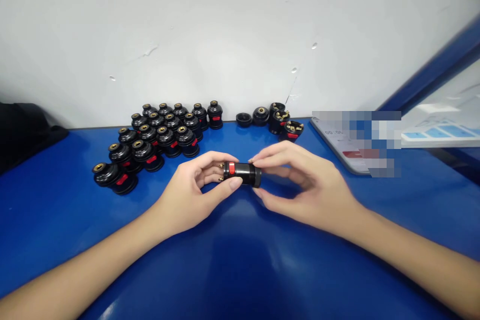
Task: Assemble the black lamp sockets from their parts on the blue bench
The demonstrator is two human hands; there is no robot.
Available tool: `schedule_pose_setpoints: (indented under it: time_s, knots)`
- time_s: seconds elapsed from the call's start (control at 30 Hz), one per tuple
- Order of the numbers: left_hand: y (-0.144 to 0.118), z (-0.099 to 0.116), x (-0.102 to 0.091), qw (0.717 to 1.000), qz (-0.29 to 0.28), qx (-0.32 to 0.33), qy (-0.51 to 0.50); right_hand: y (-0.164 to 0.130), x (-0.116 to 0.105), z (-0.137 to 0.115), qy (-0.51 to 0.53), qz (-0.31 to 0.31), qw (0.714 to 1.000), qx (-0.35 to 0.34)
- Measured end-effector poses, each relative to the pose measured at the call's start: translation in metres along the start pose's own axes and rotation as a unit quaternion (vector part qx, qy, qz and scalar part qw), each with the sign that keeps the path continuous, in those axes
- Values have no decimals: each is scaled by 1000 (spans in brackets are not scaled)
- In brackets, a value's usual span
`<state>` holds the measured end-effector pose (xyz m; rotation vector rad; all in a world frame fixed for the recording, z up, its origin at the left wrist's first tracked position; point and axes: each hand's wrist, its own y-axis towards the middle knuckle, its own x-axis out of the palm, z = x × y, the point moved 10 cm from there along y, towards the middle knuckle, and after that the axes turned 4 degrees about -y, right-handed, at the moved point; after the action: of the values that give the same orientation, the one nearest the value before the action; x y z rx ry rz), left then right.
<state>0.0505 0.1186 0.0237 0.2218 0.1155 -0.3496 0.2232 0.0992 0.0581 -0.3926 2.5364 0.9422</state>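
A black lamp socket (243,174) with a red switch lies sideways between my two hands above the blue table. Its brass terminals stick out of the left end. My left hand (195,190) is closed around the body, its thumb along the near side below the switch. At the right end, thumb and fingers of my right hand (307,185) pinch the wider black ring (257,176) from near and far sides. Beyond my right hand stand several open socket bodies (292,130) with brass terminals showing, beside a domed cap (260,115) and a black ring (243,119).
Several assembled lamp sockets (163,140) stand in rows on the blue table (232,270) at the back left. A phone (341,147), partly pixelated, rests at the right. Dark cloth (26,132) lies far left. A pale wall (225,35) closes off the back.
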Motion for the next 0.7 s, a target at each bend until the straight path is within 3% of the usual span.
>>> schedule_pose_setpoints:
  time_s: [0.4, 0.57, 0.7]
  knots:
    - [2, -6, 0, 998, 13, -63, 11, 0, -3, -13, -65, 22, 992, -103]
    - [2, -9, 0, 997, 12, -73, 17, -2, -2, -14, -56, 24, 993, -103]
    - [2, -11, 0, 997, 7, -77, 14, -3, 1, -7, -20, 15, 998, -64]
